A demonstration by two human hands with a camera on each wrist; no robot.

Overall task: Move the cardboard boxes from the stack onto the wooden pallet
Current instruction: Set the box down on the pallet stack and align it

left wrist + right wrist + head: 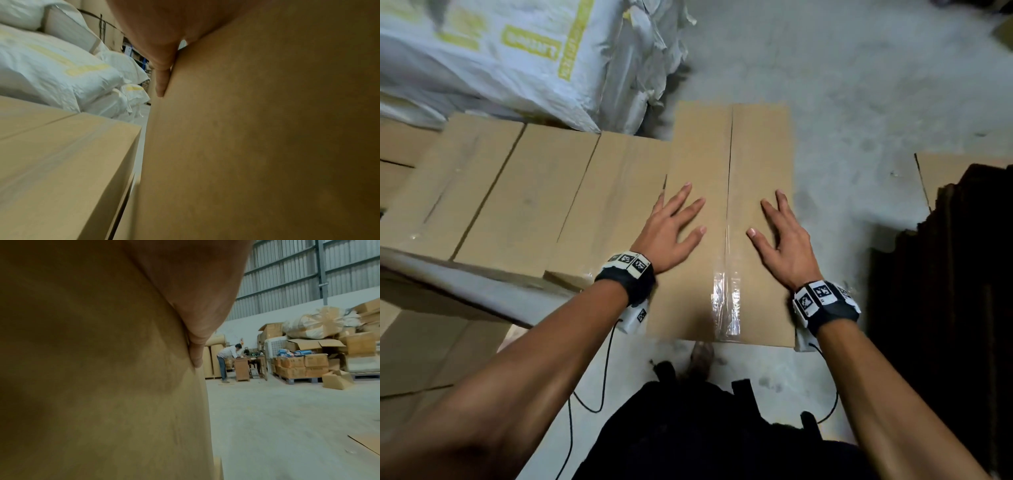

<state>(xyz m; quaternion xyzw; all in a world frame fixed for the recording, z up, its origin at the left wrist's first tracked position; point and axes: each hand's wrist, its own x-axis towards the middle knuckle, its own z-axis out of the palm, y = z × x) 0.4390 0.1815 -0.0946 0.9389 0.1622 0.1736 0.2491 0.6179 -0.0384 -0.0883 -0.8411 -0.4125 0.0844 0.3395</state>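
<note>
Dim, even indoor light. The head view bends at its edges, and the white sacks (493,58) at upper left smear with motion. Glare glints off the clear tape (726,305) at lower centre. Both wrist views are soft, their close cardboard murky and shadowed.

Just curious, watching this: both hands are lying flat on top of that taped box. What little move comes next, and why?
Probably sliding both hands out to the box's side edges for a grip. The left hand and right hand lie flat with spread fingers on its top, holding nothing, and flat palms cannot lift it.
</note>
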